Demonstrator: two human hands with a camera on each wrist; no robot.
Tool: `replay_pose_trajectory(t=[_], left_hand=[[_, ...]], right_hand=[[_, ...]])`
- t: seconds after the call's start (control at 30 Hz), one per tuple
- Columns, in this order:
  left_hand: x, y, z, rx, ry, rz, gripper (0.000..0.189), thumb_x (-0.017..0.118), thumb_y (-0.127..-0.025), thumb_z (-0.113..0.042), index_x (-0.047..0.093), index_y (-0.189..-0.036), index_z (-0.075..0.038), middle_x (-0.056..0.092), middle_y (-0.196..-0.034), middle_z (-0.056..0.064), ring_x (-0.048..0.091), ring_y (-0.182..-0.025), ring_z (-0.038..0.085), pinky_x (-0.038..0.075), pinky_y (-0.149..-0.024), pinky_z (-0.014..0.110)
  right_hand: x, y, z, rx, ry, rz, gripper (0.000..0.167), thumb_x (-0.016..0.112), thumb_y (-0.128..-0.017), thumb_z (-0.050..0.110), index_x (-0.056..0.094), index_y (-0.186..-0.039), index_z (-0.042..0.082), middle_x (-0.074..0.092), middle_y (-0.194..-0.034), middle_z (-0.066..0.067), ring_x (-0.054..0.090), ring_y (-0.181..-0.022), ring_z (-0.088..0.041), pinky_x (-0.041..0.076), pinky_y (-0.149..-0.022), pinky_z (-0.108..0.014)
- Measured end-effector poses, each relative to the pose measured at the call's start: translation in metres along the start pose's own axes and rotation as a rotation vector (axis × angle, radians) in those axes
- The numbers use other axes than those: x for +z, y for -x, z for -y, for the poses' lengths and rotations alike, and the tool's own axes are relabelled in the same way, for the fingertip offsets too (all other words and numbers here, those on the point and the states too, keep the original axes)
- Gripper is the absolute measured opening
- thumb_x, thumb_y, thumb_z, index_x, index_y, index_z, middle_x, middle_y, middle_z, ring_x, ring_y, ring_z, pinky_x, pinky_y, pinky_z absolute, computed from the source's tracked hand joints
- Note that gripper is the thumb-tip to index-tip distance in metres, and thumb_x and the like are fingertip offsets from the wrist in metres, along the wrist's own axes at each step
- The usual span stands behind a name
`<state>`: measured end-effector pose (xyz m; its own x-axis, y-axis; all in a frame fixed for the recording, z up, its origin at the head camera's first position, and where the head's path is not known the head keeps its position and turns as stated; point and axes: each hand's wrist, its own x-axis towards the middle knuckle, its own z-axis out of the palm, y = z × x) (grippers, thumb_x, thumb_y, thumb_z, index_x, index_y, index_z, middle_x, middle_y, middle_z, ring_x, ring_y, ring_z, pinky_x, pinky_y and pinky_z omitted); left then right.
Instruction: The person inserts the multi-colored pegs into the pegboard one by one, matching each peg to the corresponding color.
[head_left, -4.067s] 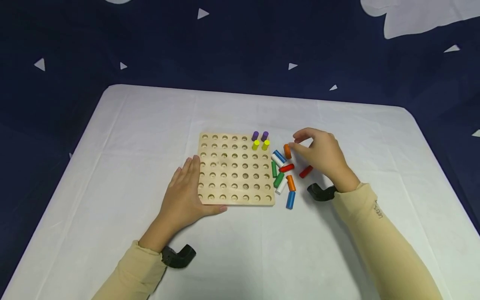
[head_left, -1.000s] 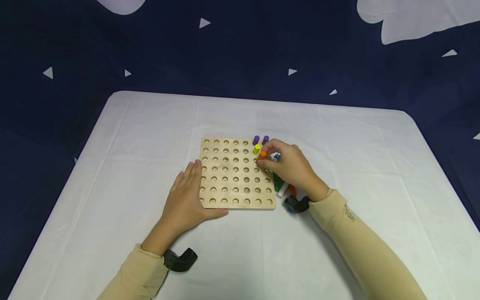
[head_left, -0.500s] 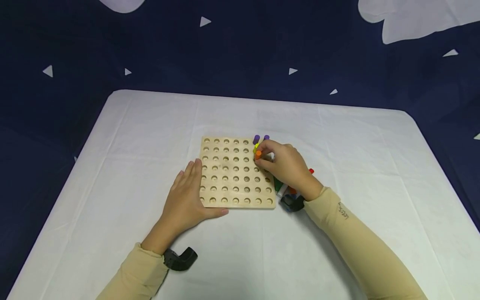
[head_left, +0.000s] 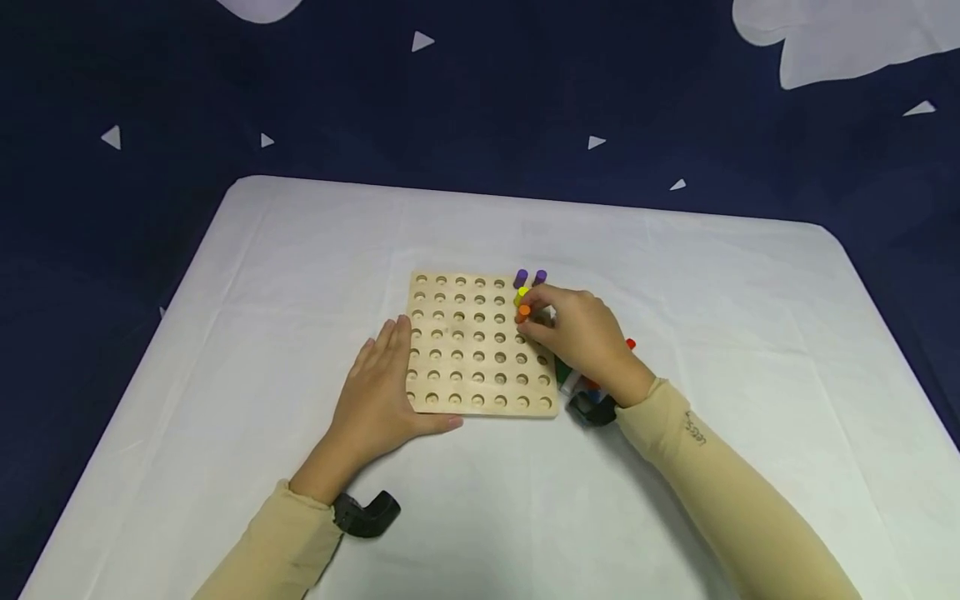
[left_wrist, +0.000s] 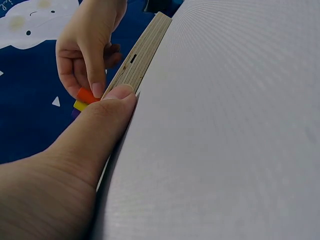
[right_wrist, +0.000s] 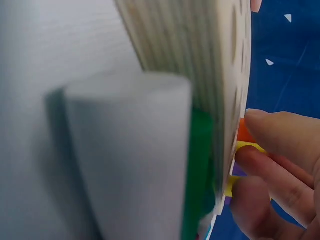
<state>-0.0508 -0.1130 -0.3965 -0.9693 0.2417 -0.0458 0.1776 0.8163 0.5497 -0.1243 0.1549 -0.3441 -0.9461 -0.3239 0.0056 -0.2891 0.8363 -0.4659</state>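
A light wooden board point(head_left: 477, 350) with rows of round holes lies on the table. Along its left edge rest the straight fingers of my left hand point(head_left: 378, 400), and the thumb touches its front edge. With thumb and index finger, my right hand point(head_left: 581, 333) pinches an upright orange peg point(head_left: 523, 314) at a hole in the third row from the back. Behind it stand a yellow peg point(head_left: 522, 294) and two purple pegs point(head_left: 521, 278). A second yellow peg is hidden by my right hand in the head view but shows in the right wrist view.
Right of the board lie loose pegs, partly hidden under my right hand and wrist: a white peg point(right_wrist: 130, 150), a green peg point(right_wrist: 200, 170) and a red peg point(head_left: 631, 343) among them. A white cloth point(head_left: 465, 517) covers the table.
My right hand has picked the orange peg up from beside the board and carried it left to the third row; lately it has shifted only slightly. The left hand stays on the board.
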Motion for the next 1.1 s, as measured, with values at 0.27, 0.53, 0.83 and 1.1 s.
replay_pose_trajectory(t=[0.27, 0.53, 0.83, 1.1], left_hand=[[0.0, 0.0, 0.0, -0.002, -0.002, 0.004, 0.151, 0.079, -0.055, -0.078, 0.002, -0.158, 0.0, 0.009, -0.166, 0.017, 0.004, -0.156, 0.028, 0.006, -0.127, 0.048], [-0.001, 0.001, 0.0, 0.004, -0.009, 0.008, 0.151, 0.08, -0.055, -0.078, 0.002, -0.158, 0.001, 0.009, -0.166, 0.017, 0.005, -0.156, 0.029, 0.006, -0.127, 0.048], [0.001, 0.002, 0.003, 0.002, -0.006, 0.0, 0.151, 0.08, -0.055, -0.078, 0.003, -0.158, 0.001, 0.01, -0.166, 0.018, 0.005, -0.156, 0.029, 0.006, -0.127, 0.049], [0.001, 0.003, 0.003, 0.005, 0.002, 0.006, 0.151, 0.08, -0.055, -0.077, 0.002, -0.158, 0.0, 0.009, -0.166, 0.018, 0.005, -0.156, 0.029, 0.006, -0.127, 0.049]], right_hand=[[-0.016, 0.012, -0.008, 0.03, -0.011, -0.051, 0.03, 0.073, -0.09, 0.034, 0.069, -0.115, 0.017, 0.075, -0.103, 0.001, 0.058, -0.06, -0.015, 0.046, -0.057, -0.031], [-0.039, 0.029, -0.034, 0.15, -0.043, -0.119, 0.034, 0.071, -0.092, 0.032, 0.068, -0.12, 0.013, 0.072, -0.1, -0.003, 0.053, -0.049, -0.016, 0.042, -0.044, -0.028], [-0.042, 0.046, -0.049, 0.215, 0.005, -0.032, 0.033, 0.071, -0.091, 0.028, 0.067, -0.121, 0.014, 0.073, -0.099, -0.001, 0.054, -0.056, -0.017, 0.041, -0.053, -0.029], [-0.035, 0.07, -0.043, 0.163, 0.099, 0.066, 0.031, 0.073, -0.089, 0.033, 0.069, -0.116, 0.016, 0.073, -0.089, 0.005, 0.052, -0.066, -0.015, 0.04, -0.059, -0.028]])
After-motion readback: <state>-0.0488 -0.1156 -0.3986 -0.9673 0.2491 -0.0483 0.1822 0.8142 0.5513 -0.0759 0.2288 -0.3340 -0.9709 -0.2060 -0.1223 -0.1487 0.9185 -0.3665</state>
